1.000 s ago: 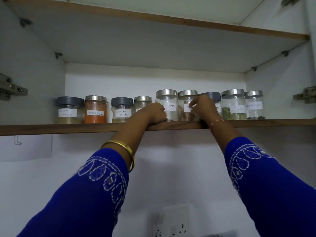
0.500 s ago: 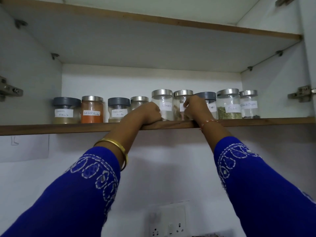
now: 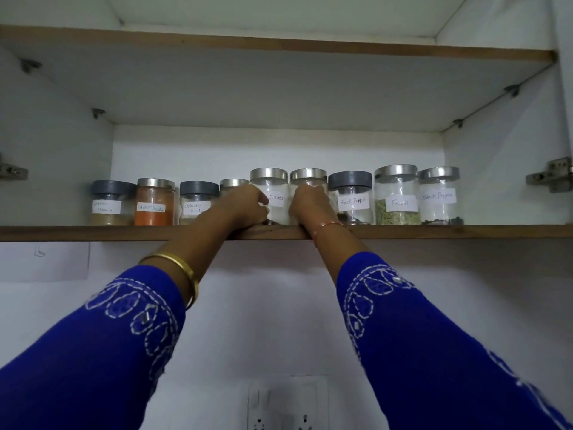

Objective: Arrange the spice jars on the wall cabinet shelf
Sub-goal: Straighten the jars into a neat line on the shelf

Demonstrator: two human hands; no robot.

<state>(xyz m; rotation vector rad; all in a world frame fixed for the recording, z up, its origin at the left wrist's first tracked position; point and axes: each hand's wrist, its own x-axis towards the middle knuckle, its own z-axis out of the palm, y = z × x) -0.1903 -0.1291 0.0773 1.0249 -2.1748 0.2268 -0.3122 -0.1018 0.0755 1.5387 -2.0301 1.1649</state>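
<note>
- Shelf (image 3: 434, 231): nine spice jars stand in one row; arranging looks nearly done.
- My left hand (image 3: 245, 207), at nine o'clock of the Cloves jar (image 3: 269, 197), curls against it.
- My right hand (image 3: 310, 204) grips the neighbouring jar (image 3: 308, 178) at three o'clock.

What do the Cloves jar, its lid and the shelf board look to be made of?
Cloves jar: clear glass or hard plastic; contents and glare show through, which one is unclear. Its lid: brushed metal by its dull silver sheen, possibly metal-look plastic. Shelf board: brown wood-grain front edge, white underside, likely laminated board.
</note>
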